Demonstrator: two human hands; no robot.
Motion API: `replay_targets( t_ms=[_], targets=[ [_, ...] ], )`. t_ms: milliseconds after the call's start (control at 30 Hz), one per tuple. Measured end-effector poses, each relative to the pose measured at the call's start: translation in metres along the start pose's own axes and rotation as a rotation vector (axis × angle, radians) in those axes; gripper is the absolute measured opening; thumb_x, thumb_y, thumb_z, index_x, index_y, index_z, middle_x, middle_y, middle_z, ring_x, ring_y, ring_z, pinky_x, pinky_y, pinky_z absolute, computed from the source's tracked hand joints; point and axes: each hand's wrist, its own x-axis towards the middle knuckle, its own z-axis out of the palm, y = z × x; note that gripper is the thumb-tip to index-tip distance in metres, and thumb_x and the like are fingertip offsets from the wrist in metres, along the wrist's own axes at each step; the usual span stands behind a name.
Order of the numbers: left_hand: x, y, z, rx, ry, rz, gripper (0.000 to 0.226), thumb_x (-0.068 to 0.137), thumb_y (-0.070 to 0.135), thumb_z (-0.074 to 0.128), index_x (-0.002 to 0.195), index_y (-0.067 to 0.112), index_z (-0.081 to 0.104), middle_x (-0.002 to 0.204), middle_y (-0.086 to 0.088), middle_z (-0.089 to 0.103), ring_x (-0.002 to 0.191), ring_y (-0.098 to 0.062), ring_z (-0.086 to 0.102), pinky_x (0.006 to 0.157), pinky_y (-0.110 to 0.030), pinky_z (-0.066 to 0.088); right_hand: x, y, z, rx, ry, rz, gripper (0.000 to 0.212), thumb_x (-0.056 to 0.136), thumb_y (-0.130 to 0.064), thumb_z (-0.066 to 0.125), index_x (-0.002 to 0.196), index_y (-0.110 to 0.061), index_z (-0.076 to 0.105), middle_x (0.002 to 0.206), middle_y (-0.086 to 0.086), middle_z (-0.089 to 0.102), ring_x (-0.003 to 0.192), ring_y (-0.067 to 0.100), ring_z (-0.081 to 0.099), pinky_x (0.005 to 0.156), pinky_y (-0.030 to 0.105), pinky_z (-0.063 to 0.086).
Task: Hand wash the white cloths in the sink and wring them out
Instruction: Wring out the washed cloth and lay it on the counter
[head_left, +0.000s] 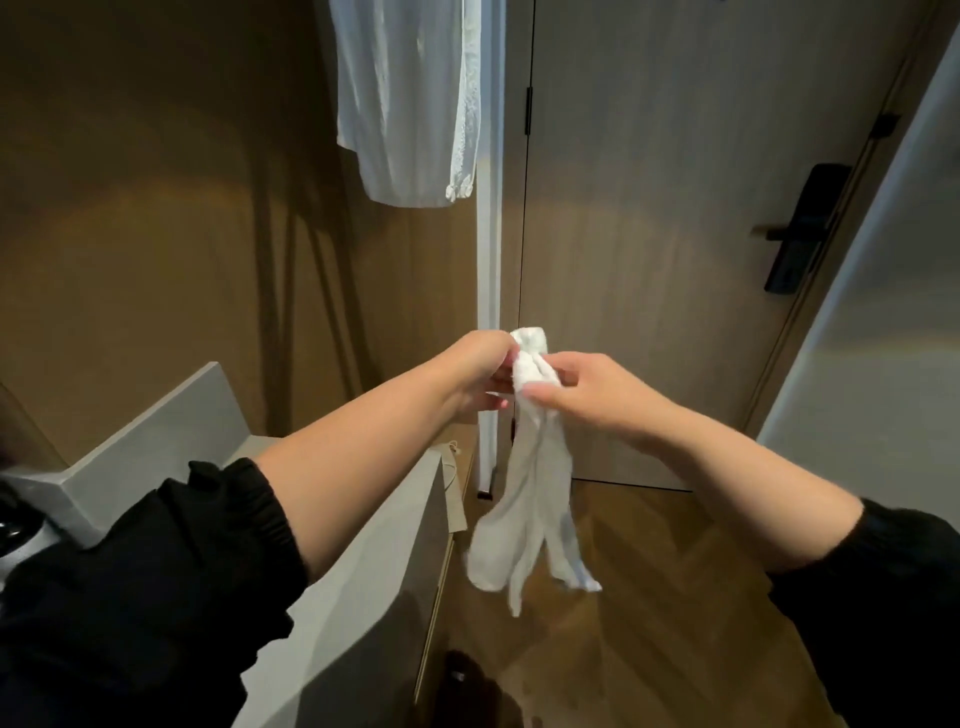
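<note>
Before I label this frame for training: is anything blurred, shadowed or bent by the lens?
Head view: the hanging white cloth looks soft at its ends; long shadows streak the brown wall; the wide lens slants the door; light is dim and warm.

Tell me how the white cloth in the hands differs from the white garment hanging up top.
The held cloth is bunched at its top, gripped by the left hand and right hand; the hanging garment touches no hand. The held cloth dangles in narrow strips; the hanging garment falls broad and flat. Both are white fabric.
</note>
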Motion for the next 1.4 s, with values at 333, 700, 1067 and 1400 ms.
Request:
replay_targets(
  t_ms=[333, 700, 1067, 1400],
  targets=[
    [-0.014, -0.006, -0.03, 0.427, 0.105, 0.322, 0.019, 0.09, 0.012, 0.06, 0.104, 0.007, 0.071, 0.099, -0.007, 0.069, 0.093, -0.015, 0.06, 0.076, -0.024, 0.048, 0.013, 0.035, -0.009, 0.404, 0.067, -0.042, 0.049, 0.058, 0.004, 0.059, 0.105, -0.005, 0.071, 0.091, 0.013, 0.071, 0.082, 0.023, 0.065, 0.075, 0.035, 0.049],
    [0.007, -0.063, -0.068, 0.433, -0.312, 0.077, 0.038, 0.086, 0.017, 0.069, 0.122, 0.012, 0.06, 0.108, -0.013, 0.064, 0.098, -0.019, 0.066, 0.087, -0.036, 0.055, 0.014, 0.035, -0.032, 0.644, -0.438, 0.013, 0.044, 0.073, 0.007, 0.056, 0.117, 0.003, 0.061, 0.097, 0.012, 0.07, 0.086, 0.022, 0.068, 0.075, 0.029, 0.057],
    [-0.004, -0.061, -0.049, 0.598, 0.247, 0.424, 0.034, 0.099, 0.02, 0.042, 0.065, 0.017, 0.049, 0.071, 0.002, 0.048, 0.068, -0.011, 0.044, 0.059, -0.021, 0.034, 0.018, 0.04, -0.007, -0.092, 0.324, -0.009, 0.032, 0.08, 0.008, 0.041, 0.091, -0.015, 0.058, 0.095, 0.004, 0.064, 0.088, 0.02, 0.058, 0.065, 0.024, 0.044],
    [-0.031, -0.002, -0.093, 0.315, 0.474, 0.55, 0.022, 0.091, 0.016, 0.055, 0.086, 0.0, 0.069, 0.075, -0.002, 0.058, 0.069, -0.01, 0.05, 0.066, -0.026, 0.043, 0.042, -0.032, 0.003, 0.152, 0.634, -0.266, 0.025, 0.087, 0.008, 0.043, 0.097, -0.011, 0.056, 0.094, 0.0, 0.057, 0.089, 0.013, 0.053, 0.067, 0.005, 0.04]
  ],
)
